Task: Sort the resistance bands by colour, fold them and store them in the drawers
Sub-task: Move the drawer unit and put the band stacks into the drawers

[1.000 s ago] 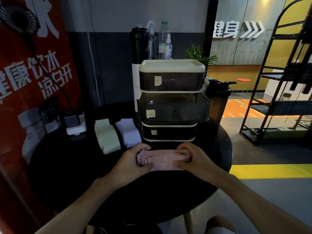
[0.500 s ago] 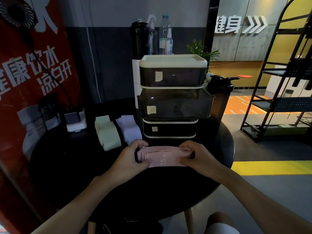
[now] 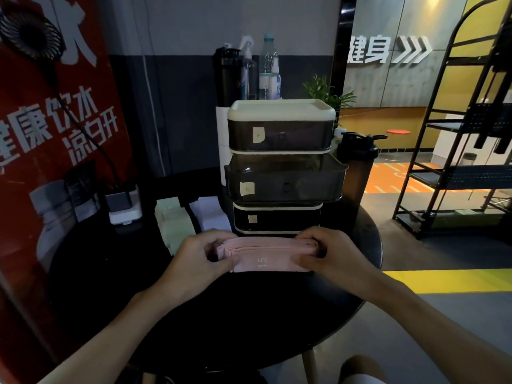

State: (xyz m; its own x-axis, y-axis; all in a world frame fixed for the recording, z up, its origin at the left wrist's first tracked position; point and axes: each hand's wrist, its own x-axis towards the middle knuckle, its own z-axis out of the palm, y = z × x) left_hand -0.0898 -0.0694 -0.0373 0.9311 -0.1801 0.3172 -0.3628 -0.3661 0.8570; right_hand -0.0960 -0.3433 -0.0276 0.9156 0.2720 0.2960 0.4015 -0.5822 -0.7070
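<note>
A folded stack of pink resistance bands [image 3: 266, 253], marked "15" on its front, is held just in front of the drawer unit. My left hand [image 3: 199, 259] grips its left end and my right hand [image 3: 329, 254] grips its right end. The drawer unit [image 3: 282, 167] has three dark drawers; the middle drawer [image 3: 285, 184] is pulled out, the top and bottom ones are pushed in. A folded pile of pale green bands [image 3: 173, 220] and a folded pile of white bands [image 3: 212, 213] lie on the round black table [image 3: 249, 314] left of the unit.
A small white fan base [image 3: 124, 206] with a cable stands at the table's back left. A black shaker bottle [image 3: 357, 164] stands right of the drawers, several bottles [image 3: 249, 70] behind them. A red banner fills the left; a black metal rack [image 3: 465, 162] stands on the floor to the right.
Both hands have lifted the pink stack slightly off the table and tilted it, so its "15" face now turns toward me. The rest has not moved.
</note>
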